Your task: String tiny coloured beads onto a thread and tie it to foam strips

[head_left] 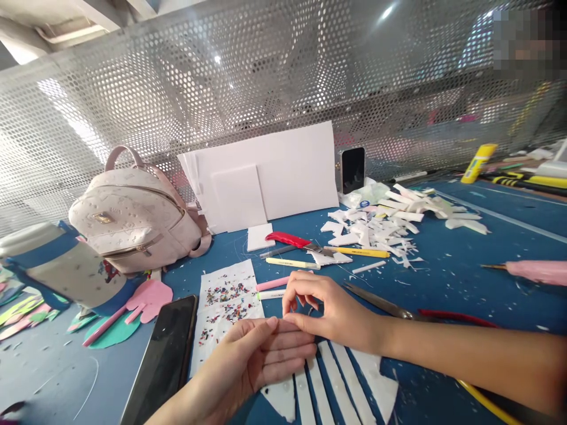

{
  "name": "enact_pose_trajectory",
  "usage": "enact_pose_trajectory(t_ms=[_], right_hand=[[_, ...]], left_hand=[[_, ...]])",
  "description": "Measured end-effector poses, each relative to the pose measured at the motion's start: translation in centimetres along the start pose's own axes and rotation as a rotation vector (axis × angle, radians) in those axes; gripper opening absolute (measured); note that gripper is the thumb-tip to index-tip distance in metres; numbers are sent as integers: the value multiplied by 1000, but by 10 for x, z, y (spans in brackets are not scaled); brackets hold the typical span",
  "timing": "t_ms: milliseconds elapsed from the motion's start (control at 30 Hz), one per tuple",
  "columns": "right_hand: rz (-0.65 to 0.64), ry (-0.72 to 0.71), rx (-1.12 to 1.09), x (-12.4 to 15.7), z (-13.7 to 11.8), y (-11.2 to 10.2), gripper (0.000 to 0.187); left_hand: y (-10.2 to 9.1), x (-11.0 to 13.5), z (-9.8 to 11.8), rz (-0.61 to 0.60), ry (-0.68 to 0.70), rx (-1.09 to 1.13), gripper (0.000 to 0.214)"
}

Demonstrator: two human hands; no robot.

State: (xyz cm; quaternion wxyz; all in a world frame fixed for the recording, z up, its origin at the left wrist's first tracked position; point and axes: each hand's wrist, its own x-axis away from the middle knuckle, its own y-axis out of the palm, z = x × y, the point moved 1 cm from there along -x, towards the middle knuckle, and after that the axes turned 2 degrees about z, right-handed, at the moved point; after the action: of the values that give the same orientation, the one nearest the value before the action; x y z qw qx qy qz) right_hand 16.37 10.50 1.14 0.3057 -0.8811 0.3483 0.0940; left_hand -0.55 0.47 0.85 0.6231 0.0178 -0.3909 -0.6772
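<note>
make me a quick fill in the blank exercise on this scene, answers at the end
The left hand is open with its palm facing ____.
The knife has a handle coloured ____.
The coloured bits lie on a sheet coloured ____.
As the picture shows it, the backpack stands to the ____ of the upright board.

Missing words: up; red; white; left

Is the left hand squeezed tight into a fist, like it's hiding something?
No, the left hand is palm up with its fingers stretched out, while the right hand has its fingers curled just above it.
</note>
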Motion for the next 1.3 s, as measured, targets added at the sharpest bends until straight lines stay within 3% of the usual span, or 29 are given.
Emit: enact_pose_trajectory(t_ms=[167, 433, 600, 867, 1100, 1300], right_hand=[[8, -5, -3, 0, 0, 0, 4], [2, -23, 5, 0, -1, 0, 4], [19, -42, -57, 0, -4, -2, 26], [-46, -74, -39, 0, -3, -3, 23], [-36, -88, -74, 2, -5, -4, 37], [-46, -52, -174, 2, -10, -5, 30]], left_hand=[[2, -1, 1, 7, -45, -28, 40], [6, 4, 7, 39, -21, -80, 34], [4, 3, 5, 16, -14, -75, 34], [0, 2, 1, -42, -9, -60, 36], [1, 2, 1, -42, -8, -80, 36], [1, 1, 0, -26, -13, -85, 36]])
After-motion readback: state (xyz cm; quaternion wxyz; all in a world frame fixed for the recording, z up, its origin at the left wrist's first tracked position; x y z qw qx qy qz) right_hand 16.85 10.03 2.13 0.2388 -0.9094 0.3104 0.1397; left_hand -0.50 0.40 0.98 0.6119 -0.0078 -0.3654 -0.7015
